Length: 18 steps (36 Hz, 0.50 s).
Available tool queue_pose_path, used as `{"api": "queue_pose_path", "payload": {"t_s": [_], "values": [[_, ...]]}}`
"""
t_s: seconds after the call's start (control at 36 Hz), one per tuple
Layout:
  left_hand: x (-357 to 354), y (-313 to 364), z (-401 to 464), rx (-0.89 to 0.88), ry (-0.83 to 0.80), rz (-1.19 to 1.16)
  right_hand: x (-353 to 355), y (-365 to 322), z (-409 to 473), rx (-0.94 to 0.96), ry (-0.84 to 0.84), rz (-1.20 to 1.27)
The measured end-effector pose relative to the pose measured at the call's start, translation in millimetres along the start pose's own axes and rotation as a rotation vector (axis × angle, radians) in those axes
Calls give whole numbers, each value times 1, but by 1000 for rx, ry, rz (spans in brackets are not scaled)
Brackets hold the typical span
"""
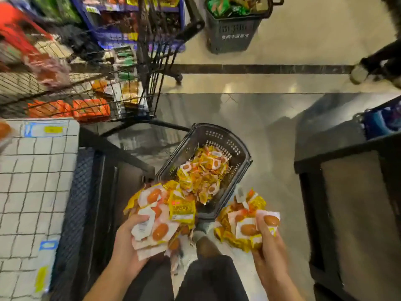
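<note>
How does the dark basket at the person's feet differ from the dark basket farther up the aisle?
The near dark plastic basket holds yellow-and-white snack packets; the far dark plastic basket holds green packets. The near basket is partly filled, bare wall showing; the far basket is heaped to its rim. Both stand on the floor.

The packets (156, 218) are bright yellow and white, the white ones printed with an orange-brown oval. The basket (236, 146) is black with rows of small holes in its wall; the wire cart (145, 61) is black, its packs (91, 109) orange. The floor (303, 51) is beige and grey, crossed by one dark stripe (260, 69).
</note>
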State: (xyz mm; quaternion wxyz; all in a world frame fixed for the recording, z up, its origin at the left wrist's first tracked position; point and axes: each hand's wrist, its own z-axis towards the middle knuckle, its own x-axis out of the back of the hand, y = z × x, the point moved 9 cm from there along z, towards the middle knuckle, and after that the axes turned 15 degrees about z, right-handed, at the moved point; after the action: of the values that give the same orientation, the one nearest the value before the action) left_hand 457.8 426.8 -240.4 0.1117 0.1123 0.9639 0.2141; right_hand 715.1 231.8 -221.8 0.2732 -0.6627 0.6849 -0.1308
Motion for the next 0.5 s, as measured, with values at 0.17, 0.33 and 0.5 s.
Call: {"api": "queue_pose_path", "payload": {"t_s": [0.17, 0.33, 0.5], "values": [[-10, -12, 111, 10, 56, 30, -19, 35, 104, 2, -3, 3], [-25, -18, 237, -6, -24, 70, -37, 88, 219, -1, -18, -28], [-39, -14, 354, -30, -105, 126, -62, 132, 311, 41, 43, -27]]}}
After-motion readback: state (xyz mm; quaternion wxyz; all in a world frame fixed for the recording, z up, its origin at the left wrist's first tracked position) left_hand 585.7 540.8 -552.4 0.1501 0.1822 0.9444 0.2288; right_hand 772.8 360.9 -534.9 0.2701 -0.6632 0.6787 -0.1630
